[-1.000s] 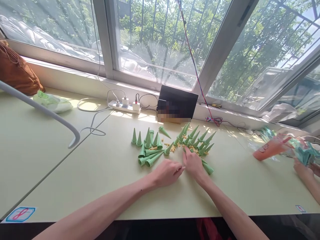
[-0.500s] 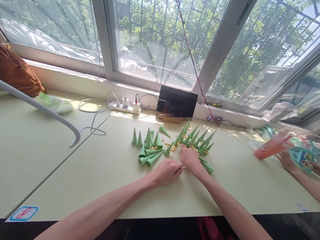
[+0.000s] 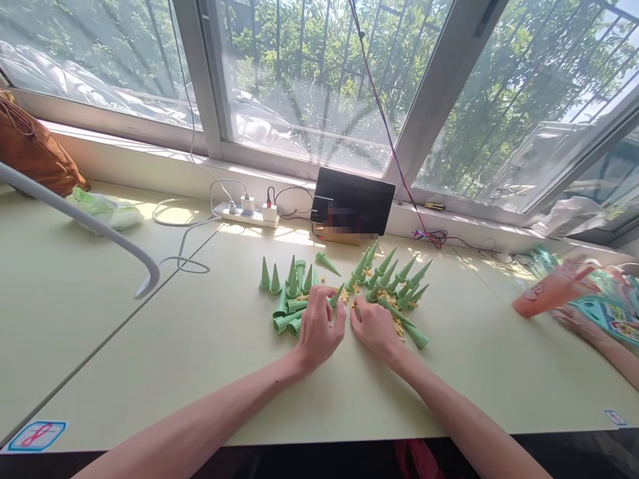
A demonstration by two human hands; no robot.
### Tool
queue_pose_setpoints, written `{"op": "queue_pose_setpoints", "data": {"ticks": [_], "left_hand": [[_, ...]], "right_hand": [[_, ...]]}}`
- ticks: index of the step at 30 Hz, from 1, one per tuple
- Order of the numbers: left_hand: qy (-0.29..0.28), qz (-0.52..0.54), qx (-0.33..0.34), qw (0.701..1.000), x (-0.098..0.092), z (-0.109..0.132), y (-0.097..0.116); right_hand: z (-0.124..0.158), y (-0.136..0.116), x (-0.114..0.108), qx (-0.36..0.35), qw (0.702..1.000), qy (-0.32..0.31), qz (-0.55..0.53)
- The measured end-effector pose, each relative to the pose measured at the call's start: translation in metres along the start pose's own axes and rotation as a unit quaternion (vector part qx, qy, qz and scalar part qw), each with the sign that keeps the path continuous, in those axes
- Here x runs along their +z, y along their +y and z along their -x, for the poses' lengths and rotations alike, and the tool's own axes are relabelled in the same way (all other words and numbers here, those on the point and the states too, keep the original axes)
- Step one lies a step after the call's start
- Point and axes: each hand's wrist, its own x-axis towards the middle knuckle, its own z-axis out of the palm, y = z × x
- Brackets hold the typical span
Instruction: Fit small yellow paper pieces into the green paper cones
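The matte, pale table (image 3: 124, 372) carries both hands midway back from its near edge. The right hand (image 3: 374, 324) has drawn slightly nearer, fingers bent; whether they grip anything can't be told. The left hand (image 3: 319, 329), curled before, now reaches forward, half open, about an upright green cone (image 3: 337, 296), contact unclear. Beyond, smooth tapering cones (image 3: 264, 276) stand or lie among small yellow pieces (image 3: 398, 326); a flat black screen (image 3: 359, 199) leans by the far edge.
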Motion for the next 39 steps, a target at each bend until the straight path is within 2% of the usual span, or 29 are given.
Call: {"op": "queue_pose_setpoints", "data": {"ticks": [3,10,17,22,27,32,39], "left_hand": [[0.002,0.011,-0.031,0.999,0.0,-0.001,-0.002],[-0.075,-0.014,-0.085,0.994,0.0,0.0,-0.011],[-0.132,-0.031,-0.133,0.982,-0.003,-0.003,-0.012],[-0.171,0.0,-0.152,0.974,-0.006,-0.007,-0.006],[-0.171,0.032,-0.16,0.972,-0.005,-0.008,-0.006],[-0.16,0.054,-0.166,0.972,-0.003,-0.008,-0.006],[-0.156,0.079,-0.187,0.967,-0.003,-0.009,-0.003]], "right_hand": [[-0.002,-0.003,0.003,-0.025,0.999,0.012,-0.014],[0.001,-0.005,0.016,-0.037,0.99,0.058,-0.125],[0.002,0.003,0.014,-0.024,0.951,0.077,-0.299],[0.002,0.004,0.009,-0.057,0.926,0.101,-0.36],[0.002,-0.001,0.006,-0.076,0.913,0.124,-0.381],[0.002,-0.002,0.004,-0.039,0.903,0.113,-0.413],[0.002,-0.001,0.007,0.003,0.855,0.108,-0.507]]}}
